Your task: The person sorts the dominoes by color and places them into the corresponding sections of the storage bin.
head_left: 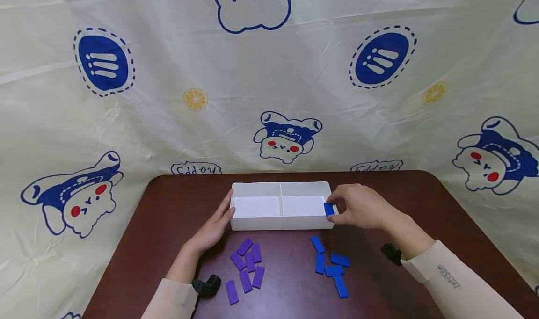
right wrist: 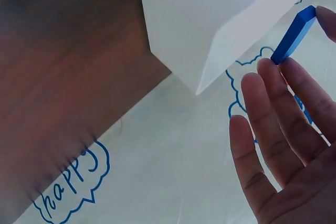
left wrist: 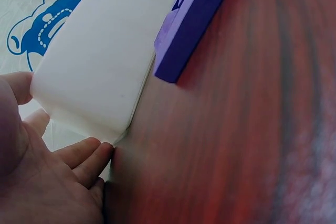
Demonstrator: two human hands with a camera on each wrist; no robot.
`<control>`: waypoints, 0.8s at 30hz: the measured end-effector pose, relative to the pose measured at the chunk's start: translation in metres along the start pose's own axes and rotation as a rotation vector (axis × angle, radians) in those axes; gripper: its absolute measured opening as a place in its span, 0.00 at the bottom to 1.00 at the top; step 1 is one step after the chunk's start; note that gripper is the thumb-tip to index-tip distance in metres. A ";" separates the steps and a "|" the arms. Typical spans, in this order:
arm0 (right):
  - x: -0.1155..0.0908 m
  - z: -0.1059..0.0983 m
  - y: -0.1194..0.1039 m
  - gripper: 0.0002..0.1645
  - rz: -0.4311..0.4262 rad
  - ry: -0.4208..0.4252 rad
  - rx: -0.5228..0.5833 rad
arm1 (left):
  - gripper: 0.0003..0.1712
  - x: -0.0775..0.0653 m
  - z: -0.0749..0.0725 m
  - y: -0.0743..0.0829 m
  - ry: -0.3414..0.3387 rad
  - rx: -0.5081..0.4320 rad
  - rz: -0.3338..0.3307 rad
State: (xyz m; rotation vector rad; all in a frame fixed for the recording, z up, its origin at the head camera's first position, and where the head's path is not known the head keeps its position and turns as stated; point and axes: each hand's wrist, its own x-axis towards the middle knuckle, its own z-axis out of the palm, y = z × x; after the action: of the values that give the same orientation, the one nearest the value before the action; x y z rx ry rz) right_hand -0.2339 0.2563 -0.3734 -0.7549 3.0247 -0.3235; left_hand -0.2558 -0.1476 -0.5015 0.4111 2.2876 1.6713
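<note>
A white two-compartment box stands at the far middle of the table. My left hand rests its fingers against the box's left end; the left wrist view shows those fingers extended along the white wall. At the right end, my right hand pinches a blue rectangular block between thumb and fingers, over the rim of the right compartment. In the right wrist view the block is held by its two ends, above the box. The visible floor of both compartments is bare.
Several purple blocks lie scattered in front of the box's left half. Several blue blocks lie in front of its right half, some touching. The brown table ends at a printed cloth behind.
</note>
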 end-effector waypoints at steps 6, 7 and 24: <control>0.020 -0.003 0.004 0.21 0.005 -0.002 -0.002 | 0.38 -0.004 -0.001 -0.004 0.010 -0.014 0.018; 0.022 -0.002 0.005 0.21 0.008 -0.006 -0.004 | 0.38 -0.005 -0.001 -0.004 0.008 -0.014 0.020; 0.044 0.006 0.026 0.25 0.030 0.006 -0.051 | 0.37 0.002 -0.001 -0.004 0.000 -0.016 0.023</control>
State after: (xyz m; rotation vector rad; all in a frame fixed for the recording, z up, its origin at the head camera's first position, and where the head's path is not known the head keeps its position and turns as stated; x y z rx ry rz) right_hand -0.2844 0.2567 -0.3830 -0.7111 3.0571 -0.2499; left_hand -0.2585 -0.1491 -0.5048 0.4355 2.2766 1.6990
